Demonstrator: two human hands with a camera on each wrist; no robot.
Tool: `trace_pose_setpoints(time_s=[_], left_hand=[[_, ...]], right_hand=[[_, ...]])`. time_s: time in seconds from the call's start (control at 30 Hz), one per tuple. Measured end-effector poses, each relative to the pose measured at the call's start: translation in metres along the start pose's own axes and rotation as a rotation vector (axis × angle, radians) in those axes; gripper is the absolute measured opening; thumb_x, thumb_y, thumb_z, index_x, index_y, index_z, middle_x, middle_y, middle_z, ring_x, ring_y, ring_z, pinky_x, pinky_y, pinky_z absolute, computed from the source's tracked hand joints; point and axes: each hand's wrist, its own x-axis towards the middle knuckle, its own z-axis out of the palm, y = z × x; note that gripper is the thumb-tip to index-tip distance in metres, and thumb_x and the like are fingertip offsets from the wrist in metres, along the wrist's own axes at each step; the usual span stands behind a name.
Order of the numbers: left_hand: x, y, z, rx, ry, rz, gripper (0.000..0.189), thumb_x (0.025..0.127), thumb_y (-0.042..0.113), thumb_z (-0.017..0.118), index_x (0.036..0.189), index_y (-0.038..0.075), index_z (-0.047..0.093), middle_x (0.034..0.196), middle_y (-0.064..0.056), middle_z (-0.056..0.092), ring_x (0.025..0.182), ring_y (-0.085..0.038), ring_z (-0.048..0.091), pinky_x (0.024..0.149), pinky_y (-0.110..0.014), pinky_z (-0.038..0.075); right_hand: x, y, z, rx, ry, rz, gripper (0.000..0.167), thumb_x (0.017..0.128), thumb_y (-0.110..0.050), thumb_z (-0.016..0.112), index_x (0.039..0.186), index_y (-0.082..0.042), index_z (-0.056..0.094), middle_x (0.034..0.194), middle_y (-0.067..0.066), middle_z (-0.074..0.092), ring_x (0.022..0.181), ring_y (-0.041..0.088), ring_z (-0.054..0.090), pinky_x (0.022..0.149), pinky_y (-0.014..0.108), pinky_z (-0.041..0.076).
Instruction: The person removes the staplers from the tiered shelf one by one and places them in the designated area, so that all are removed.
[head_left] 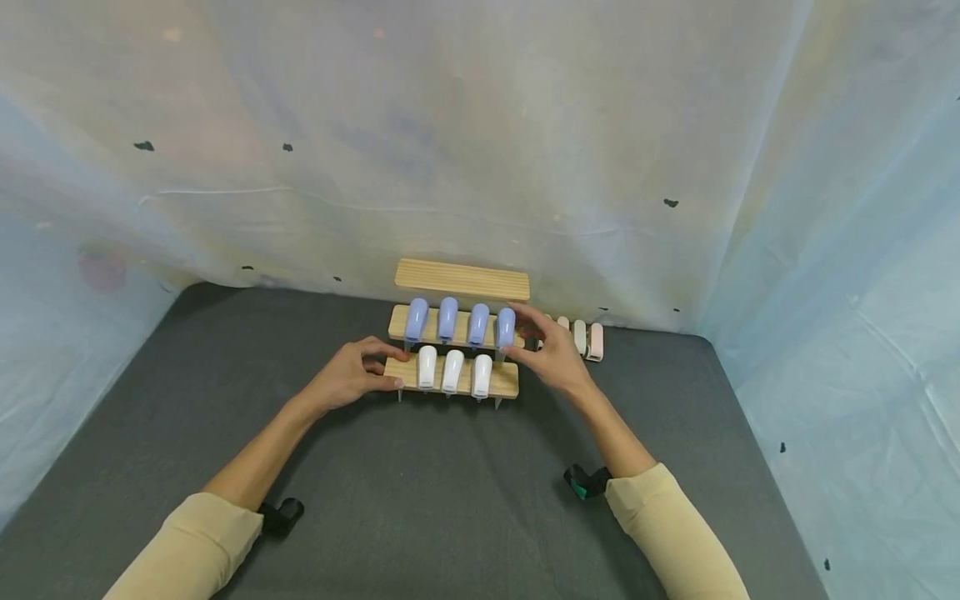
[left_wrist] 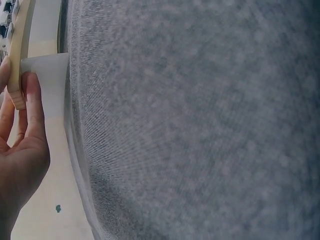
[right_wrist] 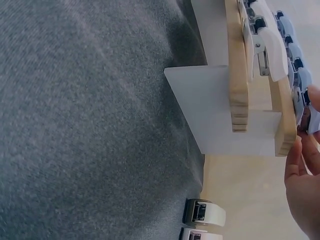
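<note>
1. A pale plastic sheet (head_left: 480,125) closes off the back and both sides, meeting the counter's far edge.
2. The dark cloth-covered counter (head_left: 420,500) leaves room left, right and in front of the rack; its near edge is cut off.
3. The three-tier wooden rack (head_left: 462,278) stands near that far edge, its top board close to the sheet.
4. The left hand's grip (head_left: 348,375) pinches the left end of the lowest board, thumb and fingers on opposite faces; the left wrist view crops it.
5. The right hand's grip (head_left: 557,354), narrowed to one stapler's width, pinches the rightmost blue stapler (head_left: 506,327) on the middle board; the right wrist view cuts it off.
6. Three more blue staplers (head_left: 447,318) share that board; three white staplers (head_left: 453,371) sit on the lowest.
7. Pale staplers (head_left: 596,342) stand right of the rack, partly hidden behind the right hand, their count unclear.
</note>
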Motion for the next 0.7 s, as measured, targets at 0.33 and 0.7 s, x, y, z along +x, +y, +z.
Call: trace_pose_setpoints(time_s=[0.33,0.7], left_hand=[[-0.001,-0.007,-0.002,0.034,-0.002,0.006,0.042,0.086,0.025,0.081,0.123,0.01,0.069,0.123,-0.012,0.054,0.08,-0.022,0.061,0.069,-0.035,0.049],[0.001,-0.007,-0.001,0.023,0.003,-0.007,0.042,0.084,0.029,0.082,0.121,0.015,0.069,0.121,-0.009,0.055,0.083,-0.024,0.062,0.07,-0.037,0.05]], right_hand=[[-0.004,0.003,-0.009,0.052,-0.025,-0.026,0.061,0.085,0.004,0.075,0.14,0.009,0.049,0.127,0.028,0.058,0.117,0.043,0.056,0.097,0.054,0.046],[-0.013,0.012,-0.02,0.06,-0.001,0.026,0.063,0.084,0.005,0.076,0.141,0.008,0.049,0.125,0.027,0.058,0.114,0.041,0.058,0.093,0.041,0.05]])
